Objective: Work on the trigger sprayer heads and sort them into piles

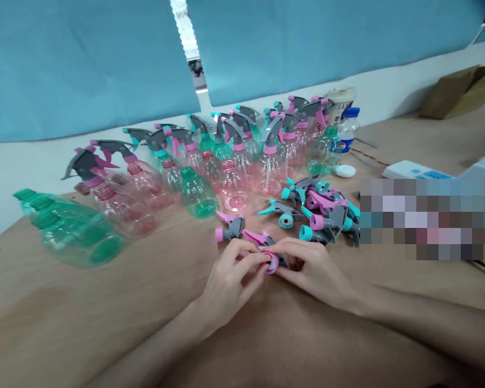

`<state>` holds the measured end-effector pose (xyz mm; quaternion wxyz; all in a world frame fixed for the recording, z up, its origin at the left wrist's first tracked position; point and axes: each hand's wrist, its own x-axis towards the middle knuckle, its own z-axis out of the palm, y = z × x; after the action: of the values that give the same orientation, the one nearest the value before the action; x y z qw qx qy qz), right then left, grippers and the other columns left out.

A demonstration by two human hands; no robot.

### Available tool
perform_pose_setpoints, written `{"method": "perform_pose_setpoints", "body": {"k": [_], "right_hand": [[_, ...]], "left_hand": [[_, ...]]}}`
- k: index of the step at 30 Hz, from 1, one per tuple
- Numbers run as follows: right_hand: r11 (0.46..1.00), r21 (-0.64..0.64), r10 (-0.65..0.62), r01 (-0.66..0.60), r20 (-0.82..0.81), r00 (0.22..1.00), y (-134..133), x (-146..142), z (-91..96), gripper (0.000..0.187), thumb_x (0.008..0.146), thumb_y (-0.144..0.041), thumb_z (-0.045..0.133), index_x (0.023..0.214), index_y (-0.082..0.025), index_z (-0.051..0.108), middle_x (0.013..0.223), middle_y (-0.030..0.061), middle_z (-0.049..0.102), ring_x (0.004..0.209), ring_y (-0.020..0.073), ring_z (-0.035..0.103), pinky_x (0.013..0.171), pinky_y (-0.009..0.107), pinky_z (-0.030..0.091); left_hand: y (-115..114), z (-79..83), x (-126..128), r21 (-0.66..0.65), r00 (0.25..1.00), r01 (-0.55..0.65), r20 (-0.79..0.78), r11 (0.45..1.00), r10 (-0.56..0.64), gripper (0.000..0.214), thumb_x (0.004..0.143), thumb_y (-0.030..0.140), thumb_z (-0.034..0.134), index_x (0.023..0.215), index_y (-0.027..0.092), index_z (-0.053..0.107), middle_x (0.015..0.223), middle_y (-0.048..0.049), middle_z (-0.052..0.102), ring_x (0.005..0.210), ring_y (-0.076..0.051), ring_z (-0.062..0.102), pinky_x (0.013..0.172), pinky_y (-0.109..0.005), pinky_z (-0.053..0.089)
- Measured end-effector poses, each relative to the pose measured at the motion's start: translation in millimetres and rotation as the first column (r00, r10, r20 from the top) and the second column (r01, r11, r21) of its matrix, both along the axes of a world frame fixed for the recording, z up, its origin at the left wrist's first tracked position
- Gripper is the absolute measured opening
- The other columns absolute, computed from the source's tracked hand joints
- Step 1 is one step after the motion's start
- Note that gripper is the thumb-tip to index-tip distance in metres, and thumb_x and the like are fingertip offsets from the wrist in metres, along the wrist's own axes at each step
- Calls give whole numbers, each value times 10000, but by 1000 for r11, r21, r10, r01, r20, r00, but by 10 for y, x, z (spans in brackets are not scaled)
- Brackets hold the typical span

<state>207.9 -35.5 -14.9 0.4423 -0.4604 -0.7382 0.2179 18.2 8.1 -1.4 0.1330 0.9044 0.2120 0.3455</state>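
My left hand and my right hand meet low on the brown table. Together they pinch a grey spray trigger head with a pink collar. The left fingers curl on the pink collar, and the right fingers grip the grey body from the other side. Another pink and grey trigger head lies just beyond my left hand. A loose pile of trigger heads in pink, teal and grey lies just beyond my right hand.
Several pink and green plastic bottles, some capped with triggers, stand at the back. Green bottles lie on their sides at the left. A small water bottle, a white lid, a white device and a cardboard box sit right.
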Motion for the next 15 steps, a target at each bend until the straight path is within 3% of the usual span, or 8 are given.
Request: {"method": "perform_pose_setpoints", "body": {"k": [7,15], "right_hand": [[1000,-22,-9,9,18,1000,18,17,-5,156,818,-141,632,958,-187,680,801,5,648,630,103,543,574,214,434],[999,-23,32,-31,20,999,27,21,-29,189,814,-131,628,987,-192,671,826,-1,644,577,82,496,529,202,397]], "left_hand": [[15,2,-18,-99,1000,19,2,995,-19,113,886,94,539,950,175,586,944,-37,524,789,-120,569,629,-205,505],[5,25,0,-144,999,12,-48,990,-19,106,876,106,529,940,176,577,938,-47,519,837,-154,554,701,-271,505]]}}
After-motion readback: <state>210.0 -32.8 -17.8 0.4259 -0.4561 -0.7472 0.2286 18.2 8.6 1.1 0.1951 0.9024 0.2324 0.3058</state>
